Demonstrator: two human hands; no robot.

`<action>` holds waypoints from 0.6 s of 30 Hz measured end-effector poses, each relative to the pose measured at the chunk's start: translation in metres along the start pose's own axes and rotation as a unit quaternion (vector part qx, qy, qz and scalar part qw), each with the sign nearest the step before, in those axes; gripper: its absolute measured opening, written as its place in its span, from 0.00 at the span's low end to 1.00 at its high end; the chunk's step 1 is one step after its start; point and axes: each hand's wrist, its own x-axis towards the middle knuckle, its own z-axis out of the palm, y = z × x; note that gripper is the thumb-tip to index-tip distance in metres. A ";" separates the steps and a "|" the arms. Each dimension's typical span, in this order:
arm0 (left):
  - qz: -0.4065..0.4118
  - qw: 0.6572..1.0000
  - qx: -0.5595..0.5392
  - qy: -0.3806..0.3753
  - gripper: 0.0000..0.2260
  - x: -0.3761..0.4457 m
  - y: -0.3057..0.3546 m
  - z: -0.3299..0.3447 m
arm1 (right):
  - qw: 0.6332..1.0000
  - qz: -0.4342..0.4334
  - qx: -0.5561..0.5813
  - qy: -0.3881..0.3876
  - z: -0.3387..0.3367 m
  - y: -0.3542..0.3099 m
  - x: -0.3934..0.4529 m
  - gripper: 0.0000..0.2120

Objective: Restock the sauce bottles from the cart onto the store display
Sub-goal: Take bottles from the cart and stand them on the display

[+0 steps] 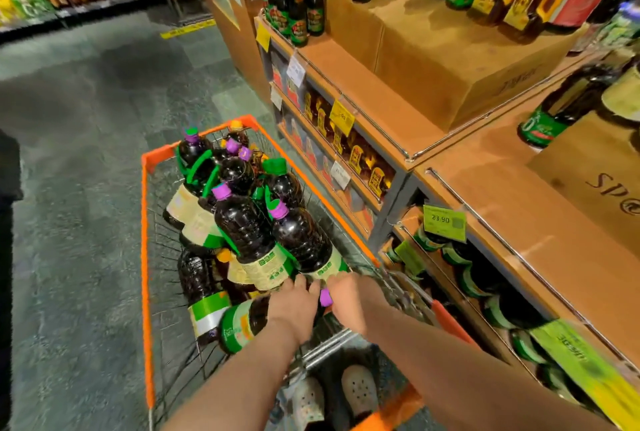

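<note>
- Sauce bottles point(242, 223) lie heaped in the orange-rimmed cart point(145, 223) at lower centre of the frame, dark with purple or green caps.
- My left hand point(294, 306) and right hand point(346, 302) reach side by side onto a purple-capped bottle point(325, 296) near the cart's near end; fingers curl down over it, though I cannot tell how firm the grasp is.
- Risk, as I judge it: pulling this one may shift the two bottles leaning just above it, so they slide or knock together.
- Display shelf point(519, 223) at right sits close beside the cart, its lower tier crowded with green-labelled bottles point(485, 278); a hurried placement could topple them.
</note>
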 end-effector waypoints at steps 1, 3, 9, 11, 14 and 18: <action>0.002 1.000 0.001 -0.004 0.38 0.003 0.000 0.002 | 1.000 -0.004 0.005 0.002 0.000 -0.001 0.001 0.12; 0.008 1.000 0.000 -0.008 0.36 0.008 -0.002 0.004 | 1.000 0.001 0.020 -0.006 -0.002 -0.002 0.000 0.11; 0.056 0.998 0.000 0.003 0.40 0.008 -0.013 0.001 | 1.000 0.011 0.015 0.004 -0.004 -0.003 -0.011 0.08; 0.064 0.998 -0.007 0.018 0.40 0.001 -0.019 -0.001 | 1.000 0.001 0.013 0.016 -0.002 -0.006 -0.013 0.10; 0.060 0.996 -0.029 0.053 0.36 -0.015 -0.032 -0.008 | 0.999 -0.012 0.002 0.038 0.002 -0.013 -0.015 0.15; 0.015 0.987 -0.119 0.109 0.38 -0.040 -0.058 -0.023 | 0.999 0.013 0.018 0.047 0.007 -0.042 -0.013 0.25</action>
